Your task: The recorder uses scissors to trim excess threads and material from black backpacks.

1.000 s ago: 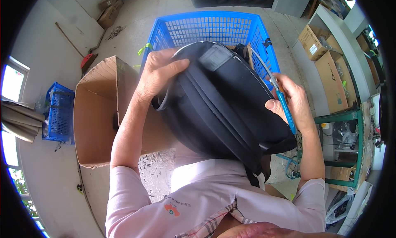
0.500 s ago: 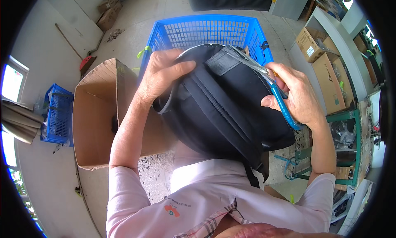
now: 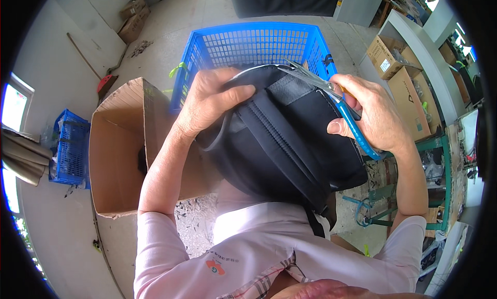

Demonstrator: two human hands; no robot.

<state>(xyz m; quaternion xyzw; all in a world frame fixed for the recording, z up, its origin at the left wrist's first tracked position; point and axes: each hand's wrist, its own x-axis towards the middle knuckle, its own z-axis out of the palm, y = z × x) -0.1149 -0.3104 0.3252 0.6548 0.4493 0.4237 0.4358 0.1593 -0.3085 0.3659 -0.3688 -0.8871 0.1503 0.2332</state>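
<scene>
A black fabric bag with a padded stitched strap lies across my lap. My left hand pinches its upper left edge between thumb and fingers, beside a pale trim line. In my right hand are scissors with blue handles. Their metal blades are parted and lie over the bag's top edge, near a grey textured patch. Whether the blades have any material between them I cannot tell.
A blue plastic crate stands just beyond the bag. An open cardboard box is at my left, with a smaller blue basket by the wall. At right are cardboard cartons and a green metal frame. Dark scraps litter the floor.
The scissor blades have spread wider apart. My left hand has shifted slightly right along the bag's edge, still pinching it.
</scene>
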